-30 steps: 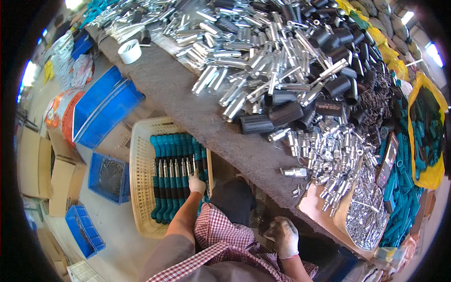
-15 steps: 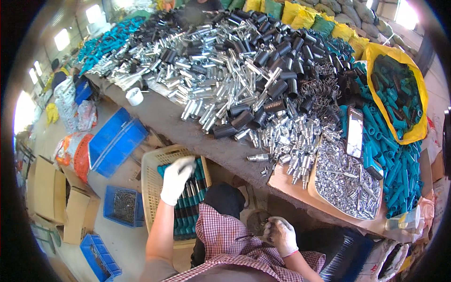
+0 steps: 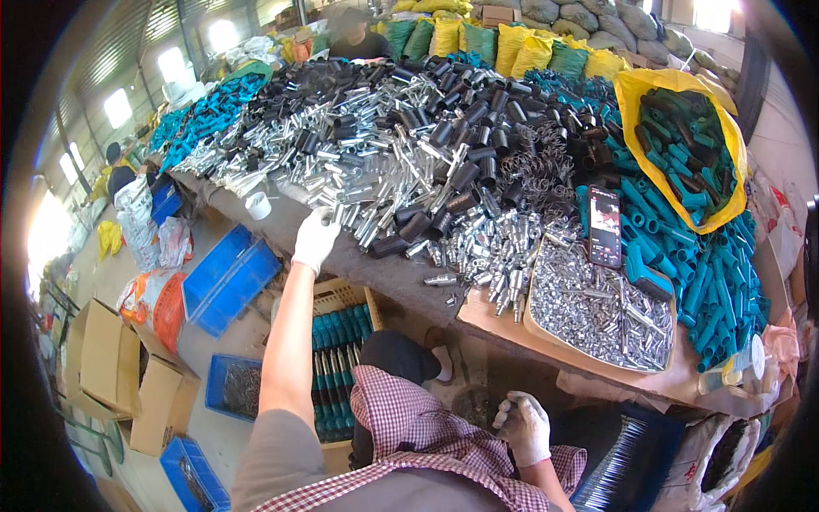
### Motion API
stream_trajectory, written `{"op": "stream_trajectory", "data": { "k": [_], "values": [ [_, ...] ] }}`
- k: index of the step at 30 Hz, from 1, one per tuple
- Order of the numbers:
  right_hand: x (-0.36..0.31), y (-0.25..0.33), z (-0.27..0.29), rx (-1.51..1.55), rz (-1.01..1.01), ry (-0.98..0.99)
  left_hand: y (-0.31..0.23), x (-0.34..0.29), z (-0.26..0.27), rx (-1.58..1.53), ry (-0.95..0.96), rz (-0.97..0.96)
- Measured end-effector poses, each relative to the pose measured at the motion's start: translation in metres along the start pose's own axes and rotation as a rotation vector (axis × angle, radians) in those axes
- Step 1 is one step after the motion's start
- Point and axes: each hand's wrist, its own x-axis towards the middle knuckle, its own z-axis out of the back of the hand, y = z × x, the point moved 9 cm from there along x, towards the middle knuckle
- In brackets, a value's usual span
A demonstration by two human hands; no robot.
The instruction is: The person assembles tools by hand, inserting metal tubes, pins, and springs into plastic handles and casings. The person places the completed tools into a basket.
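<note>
My left hand [image 3: 316, 241], in a white glove, reaches over the front edge of the workbench to the near side of a heap of shiny metal tubes [image 3: 375, 192]. Its fingers look stretched out at the nearest tubes, and nothing shows held in them. Below that arm, a cream plastic crate [image 3: 334, 299] holds rows of teal-and-black handled pieces [image 3: 337, 367] with metal middles. Over my lap, beside the checked apron [image 3: 397, 410], my gloved right hand [image 3: 525, 429] is closed with curled fingers. What they hold, if anything, is hidden.
A phone [image 3: 605, 226] stands by a tray of small metal parts [image 3: 597, 320]. Teal sleeves [image 3: 725, 294] and a yellow sack [image 3: 631, 111] lie at the right. Blue bins [image 3: 229, 277] and cardboard boxes [image 3: 102, 358] stand on the left floor. Another person [image 3: 363, 43] is behind the heap.
My left hand has moved from above the crate up and forward to the edge of the metal tubes. The right hand stays closed over my lap. The view has tilted up slightly.
</note>
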Motion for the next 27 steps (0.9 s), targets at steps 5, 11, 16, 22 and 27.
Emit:
{"op": "stream_trajectory", "data": {
  "k": [5, 11, 16, 22, 27],
  "values": [
    [0.003, -0.007, -0.015, -0.049, -0.057, 0.081, -0.071, -0.024, -0.023, 0.219, 0.053, -0.113],
    [0.003, -0.005, -0.049, -0.221, 0.001, 0.145, -0.063, 0.006, -0.065, 0.407, 0.342, 0.064],
    [-0.006, -0.008, -0.065, -0.260, -0.025, 0.200, -0.056, 0.017, -0.054, 0.369, 0.217, -0.017],
    [-0.006, 0.008, -0.058, -0.352, 0.053, 0.205, -0.089, -0.081, 0.014, -0.034, 0.073, -0.047],
    [0.006, 0.035, -0.100, -0.574, 0.355, 0.319, -0.209, -0.235, -0.021, -0.373, 0.628, -0.153]
  ]
}}
